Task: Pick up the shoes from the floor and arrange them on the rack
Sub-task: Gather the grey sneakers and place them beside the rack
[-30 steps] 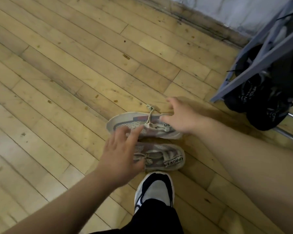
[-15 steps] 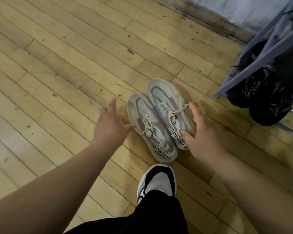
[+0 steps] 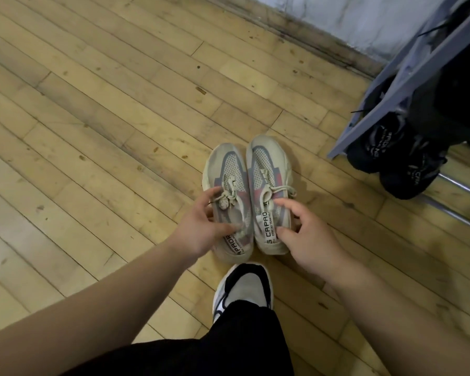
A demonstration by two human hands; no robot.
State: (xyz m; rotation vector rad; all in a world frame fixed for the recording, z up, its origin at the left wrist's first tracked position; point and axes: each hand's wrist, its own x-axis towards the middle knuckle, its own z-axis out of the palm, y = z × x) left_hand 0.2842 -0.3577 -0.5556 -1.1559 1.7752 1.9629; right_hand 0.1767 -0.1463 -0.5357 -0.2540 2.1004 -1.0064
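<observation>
Now, where are the shoes? (Desk)

On the wooden floor [image 3: 98, 109], centre frame. The left sneaker [image 3: 229, 172] and the right sneaker [image 3: 266, 164], pale mesh with grey and pink panels, stand side by side and touching, soles on the boards, toes pointing to the far side. (Photographer)

And the hands? (Desk)

A person bends over the pair, bare forearms reaching in from the near edge. The left hand [image 3: 198, 232] grips the left sneaker at its near half, thumb laid across the top by the tongue strap, fingers curled round the outer side up by the cord lace. The right hand [image 3: 312, 242] holds the right sneaker, forefinger bent over the top, thumb at the heel end, the other fingers curled down its right side. (Photographer)

The rack? (Desk)

Far right: a grey-blue rack [image 3: 346, 142] by the white wall [image 3: 350, 20], well apart from the pair. Black shoes [image 3: 396, 164] sit under its slanted bar, a metal rail [image 3: 461, 184] beside them; whether they rest on a shelf I cannot tell. (Photographer)

Anything nearer? (Desk)

Just near of the pair, the person's own foot [image 3: 242, 289] in a grey-and-black shoe, under a black trouser leg [image 3: 228, 346]. (Photographer)
</observation>
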